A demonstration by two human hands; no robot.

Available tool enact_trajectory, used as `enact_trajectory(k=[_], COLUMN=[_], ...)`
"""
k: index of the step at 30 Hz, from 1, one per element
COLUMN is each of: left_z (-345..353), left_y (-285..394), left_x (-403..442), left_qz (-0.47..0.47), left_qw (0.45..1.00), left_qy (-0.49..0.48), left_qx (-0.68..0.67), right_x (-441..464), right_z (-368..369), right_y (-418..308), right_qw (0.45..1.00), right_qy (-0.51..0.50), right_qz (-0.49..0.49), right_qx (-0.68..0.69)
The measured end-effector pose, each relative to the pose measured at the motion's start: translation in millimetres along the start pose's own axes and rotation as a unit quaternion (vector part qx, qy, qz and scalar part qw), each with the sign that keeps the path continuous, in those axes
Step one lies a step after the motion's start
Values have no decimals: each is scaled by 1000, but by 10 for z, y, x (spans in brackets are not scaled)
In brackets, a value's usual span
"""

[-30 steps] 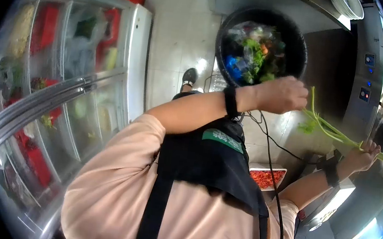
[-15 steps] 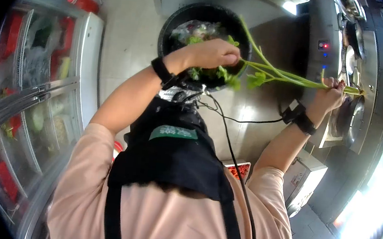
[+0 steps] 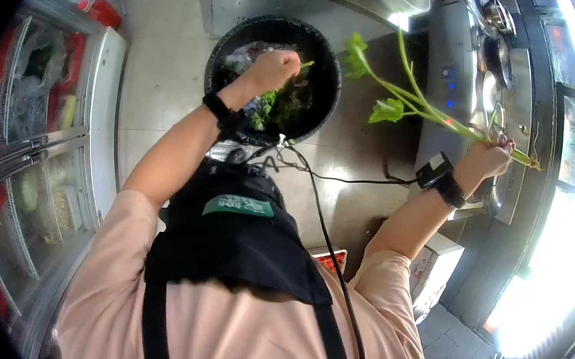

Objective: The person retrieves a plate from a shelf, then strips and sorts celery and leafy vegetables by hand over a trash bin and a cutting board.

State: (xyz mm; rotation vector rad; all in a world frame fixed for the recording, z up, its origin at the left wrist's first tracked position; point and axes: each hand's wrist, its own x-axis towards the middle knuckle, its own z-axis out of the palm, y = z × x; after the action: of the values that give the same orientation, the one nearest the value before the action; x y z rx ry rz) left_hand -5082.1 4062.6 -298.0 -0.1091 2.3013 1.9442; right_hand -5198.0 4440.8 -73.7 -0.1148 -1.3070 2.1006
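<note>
My right hand (image 3: 486, 159) is closed around the base of a bunch of celery (image 3: 417, 103), held out to the right. Its green stems and a few leaves point left, and the root end pokes out past my fingers. Over the black bin (image 3: 336, 79), my left hand (image 3: 275, 68) is closed, with the tip of a celery sprig (image 3: 307, 64) sticking out of it. Inside the bin lie green leaves (image 3: 263, 109) and what looks like clear plastic. Most of what my left hand holds is hidden by the fingers.
A glass-doored fridge (image 3: 107, 116) with vegetables stands on the left. Metal counters run along the back and right, with pans (image 3: 498, 54) on the right one. A black cable (image 3: 326, 216) crosses my front. A white box (image 3: 437, 267) is at lower right.
My left hand has come away from the celery bunch, moving left over the bin with a torn-off sprig. The bunch in my right hand now has fewer stems and leaves.
</note>
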Motion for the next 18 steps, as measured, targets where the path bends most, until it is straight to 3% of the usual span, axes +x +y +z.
enact_trajectory(k=[1, 4, 7, 9, 11, 13, 15, 18], left_z=[-26, -117, -237, -274, -276, -242, -173, -111], left_y=[-77, -217, 379, 586, 867, 1105, 1322, 1369], left_x=[24, 74, -46, -19, -24, -41, -84, -25], left_qz=[1, 103, 94, 56, 84, 90, 107, 157], left_qw=[1000, 976, 954, 952, 930, 927, 931, 942], left_qy=[-1, -99, -158, -181, -231, -238, -232, -209], left_qx=[0, -165, -235, -239, -273, -274, -261, -210], right_x=[2, 5, -310, -732, -1002, -1432, -1711, -1763], right_z=[-23, -95, 33, 266, 362, 504, 604, 608], right_y=[-39, -63, 21, 103, 259, 394, 438, 667], right_qw=[1000, 998, 971, 932, 887, 812, 746, 780], right_qy=[0, -42, -178, -255, -371, -476, -558, -549], right_qz=[-1, 38, -6, 26, 233, 118, 128, 118], right_qx=[0, 34, -159, -254, -148, -315, -339, -276])
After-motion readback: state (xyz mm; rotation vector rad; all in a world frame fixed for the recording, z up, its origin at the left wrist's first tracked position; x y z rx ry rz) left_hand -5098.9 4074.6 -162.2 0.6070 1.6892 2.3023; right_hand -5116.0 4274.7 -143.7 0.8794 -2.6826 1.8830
